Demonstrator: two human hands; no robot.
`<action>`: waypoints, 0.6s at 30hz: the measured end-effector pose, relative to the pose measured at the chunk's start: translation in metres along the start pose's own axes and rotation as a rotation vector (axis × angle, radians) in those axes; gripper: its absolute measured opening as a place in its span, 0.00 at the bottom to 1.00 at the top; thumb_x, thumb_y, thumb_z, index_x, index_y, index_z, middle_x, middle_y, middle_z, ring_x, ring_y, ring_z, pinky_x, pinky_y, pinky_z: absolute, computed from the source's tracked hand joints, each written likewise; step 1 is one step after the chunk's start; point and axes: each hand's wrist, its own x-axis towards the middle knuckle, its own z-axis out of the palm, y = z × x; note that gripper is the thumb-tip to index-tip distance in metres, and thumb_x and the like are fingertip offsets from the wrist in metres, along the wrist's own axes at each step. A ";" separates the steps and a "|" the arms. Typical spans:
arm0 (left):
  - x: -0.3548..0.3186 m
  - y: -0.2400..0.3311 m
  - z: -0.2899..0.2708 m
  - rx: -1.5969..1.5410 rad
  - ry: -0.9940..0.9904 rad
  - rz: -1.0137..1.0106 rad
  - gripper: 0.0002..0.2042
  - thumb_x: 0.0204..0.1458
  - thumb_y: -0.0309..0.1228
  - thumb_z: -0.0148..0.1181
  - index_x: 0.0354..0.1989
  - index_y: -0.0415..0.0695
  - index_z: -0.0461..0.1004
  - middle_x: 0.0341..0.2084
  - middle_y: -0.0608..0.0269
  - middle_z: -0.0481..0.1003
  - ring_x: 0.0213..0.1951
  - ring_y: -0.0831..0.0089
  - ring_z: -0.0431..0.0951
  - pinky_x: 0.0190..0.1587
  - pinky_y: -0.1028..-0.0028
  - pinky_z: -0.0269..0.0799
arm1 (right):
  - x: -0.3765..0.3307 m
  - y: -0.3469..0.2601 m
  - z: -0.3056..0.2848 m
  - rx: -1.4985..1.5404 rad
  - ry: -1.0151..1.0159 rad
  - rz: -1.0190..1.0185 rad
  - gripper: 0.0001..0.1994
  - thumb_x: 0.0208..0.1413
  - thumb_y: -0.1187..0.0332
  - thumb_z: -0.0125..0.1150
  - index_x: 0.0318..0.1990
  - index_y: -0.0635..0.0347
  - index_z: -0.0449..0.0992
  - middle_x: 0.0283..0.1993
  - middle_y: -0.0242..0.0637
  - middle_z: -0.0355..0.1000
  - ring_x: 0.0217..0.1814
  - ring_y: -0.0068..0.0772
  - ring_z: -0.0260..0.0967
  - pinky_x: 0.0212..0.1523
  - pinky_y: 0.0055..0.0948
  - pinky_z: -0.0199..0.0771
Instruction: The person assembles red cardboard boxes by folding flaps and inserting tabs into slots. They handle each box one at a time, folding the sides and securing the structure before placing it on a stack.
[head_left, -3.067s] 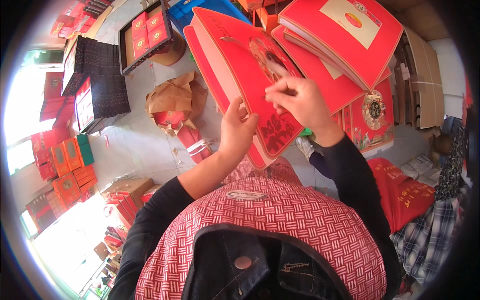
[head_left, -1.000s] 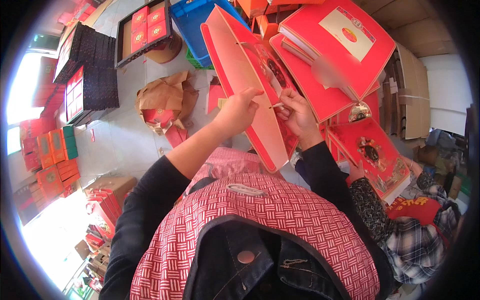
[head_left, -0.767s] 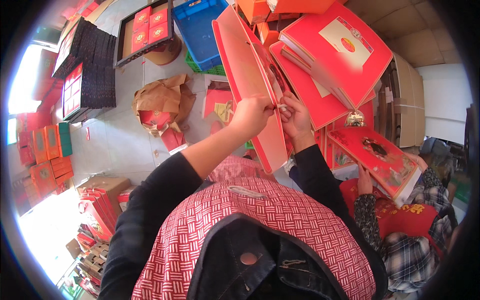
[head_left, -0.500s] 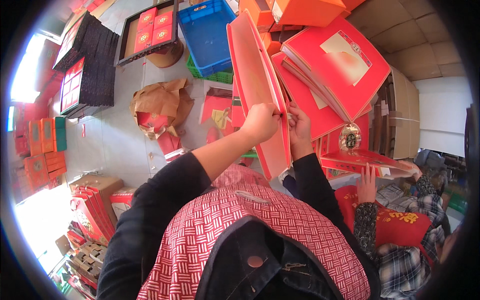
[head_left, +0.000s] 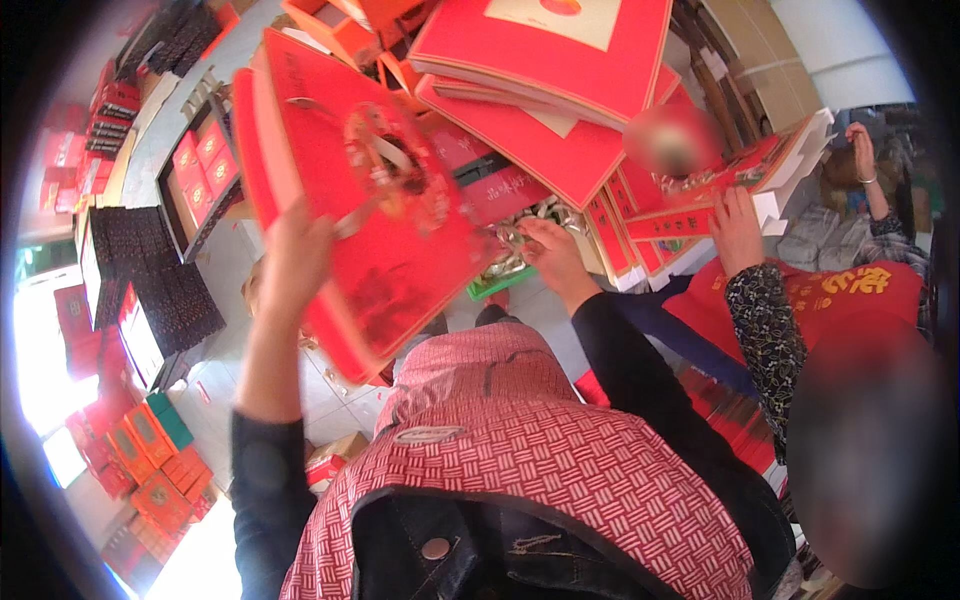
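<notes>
A large red gift bag [head_left: 330,190], printed with a round gold-toned motif, hangs tilted in front of me. My left hand [head_left: 298,255] grips its left side, the fingers blurred by motion, and a pale strip shows beside them. To the right of the bag, my right hand [head_left: 555,255] is over a green basket [head_left: 503,283] holding small shiny pieces. Its fingertips are pinched together; a small glinting bit shows there, too blurred to name. Just beyond lies a stack of wide red gift bags [head_left: 580,165], some with cream panels.
At my right a co-worker's hand [head_left: 737,230] steadies a red carton [head_left: 690,220] with white flaps. Orange boxes [head_left: 335,28] lie at the far side. On the left stand a black-rimmed tray [head_left: 190,225] of red boxes and dark stacked trays [head_left: 165,290].
My hands have parted: the left carried the gift bag leftward and turned its printed face toward me, while the right let go of its edge and moved down to the green basket. The view has turned.
</notes>
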 end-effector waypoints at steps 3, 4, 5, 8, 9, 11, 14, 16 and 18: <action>-0.022 -0.004 -0.024 -0.093 -0.095 0.138 0.12 0.45 0.23 0.46 0.39 0.34 0.68 0.21 0.60 0.71 0.23 0.76 0.70 0.25 0.72 0.65 | 0.028 0.040 -0.103 -0.152 0.260 0.091 0.09 0.53 0.69 0.55 0.39 0.63 0.73 0.34 0.32 0.70 0.28 0.20 0.65 0.27 0.19 0.65; -0.028 -0.003 -0.024 -0.014 -0.080 0.206 0.10 0.45 0.23 0.46 0.36 0.33 0.67 0.20 0.56 0.71 0.22 0.76 0.69 0.24 0.70 0.64 | 0.045 0.055 -0.128 -0.169 0.308 0.077 0.09 0.53 0.69 0.55 0.39 0.63 0.73 0.32 0.32 0.70 0.26 0.20 0.65 0.26 0.19 0.65; -0.029 0.002 -0.023 0.088 -0.144 0.155 0.11 0.45 0.22 0.46 0.37 0.33 0.67 0.20 0.55 0.70 0.21 0.74 0.69 0.24 0.70 0.64 | 0.061 0.069 -0.152 -0.185 0.366 0.067 0.09 0.52 0.69 0.56 0.39 0.63 0.73 0.31 0.31 0.71 0.25 0.20 0.64 0.26 0.18 0.65; -0.035 -0.010 -0.018 0.365 -0.359 0.051 0.15 0.45 0.22 0.45 0.43 0.33 0.66 0.19 0.53 0.70 0.19 0.65 0.69 0.24 0.70 0.64 | 0.125 0.112 -0.182 -0.155 0.501 0.040 0.08 0.51 0.71 0.56 0.38 0.61 0.73 0.26 0.32 0.70 0.22 0.20 0.64 0.22 0.17 0.64; -0.042 0.002 -0.008 0.389 -0.311 0.069 0.16 0.45 0.21 0.45 0.45 0.33 0.65 0.20 0.51 0.70 0.19 0.61 0.69 0.25 0.69 0.64 | 0.151 0.124 -0.184 -0.098 0.524 0.046 0.08 0.51 0.71 0.56 0.40 0.60 0.72 0.26 0.32 0.70 0.22 0.20 0.64 0.22 0.17 0.64; -0.053 0.004 0.003 0.501 -0.260 0.174 0.19 0.44 0.20 0.45 0.48 0.34 0.64 0.23 0.49 0.71 0.21 0.57 0.69 0.26 0.67 0.66 | 0.192 0.145 -0.198 -0.025 0.552 0.043 0.10 0.51 0.71 0.56 0.42 0.57 0.70 0.26 0.32 0.69 0.22 0.21 0.64 0.22 0.19 0.64; -0.073 -0.005 -0.018 0.723 -0.206 0.116 0.18 0.45 0.20 0.46 0.48 0.35 0.65 0.29 0.47 0.71 0.27 0.54 0.70 0.31 0.64 0.66 | 0.250 0.175 -0.227 0.141 0.488 0.097 0.11 0.53 0.67 0.54 0.44 0.50 0.63 0.24 0.30 0.67 0.22 0.26 0.64 0.22 0.27 0.64; -0.064 -0.002 -0.016 0.745 -0.210 0.086 0.18 0.45 0.21 0.46 0.48 0.35 0.65 0.30 0.47 0.71 0.29 0.55 0.70 0.33 0.64 0.66 | 0.278 0.201 -0.255 -0.154 0.436 -0.008 0.05 0.52 0.67 0.51 0.37 0.51 0.65 0.23 0.31 0.68 0.22 0.30 0.66 0.21 0.29 0.64; -0.065 0.005 -0.017 0.765 -0.205 0.048 0.18 0.46 0.22 0.47 0.48 0.35 0.65 0.31 0.47 0.71 0.30 0.55 0.71 0.34 0.64 0.66 | 0.283 0.203 -0.257 -1.239 0.373 -0.279 0.03 0.51 0.67 0.50 0.31 0.52 0.67 0.23 0.33 0.68 0.23 0.33 0.67 0.22 0.31 0.64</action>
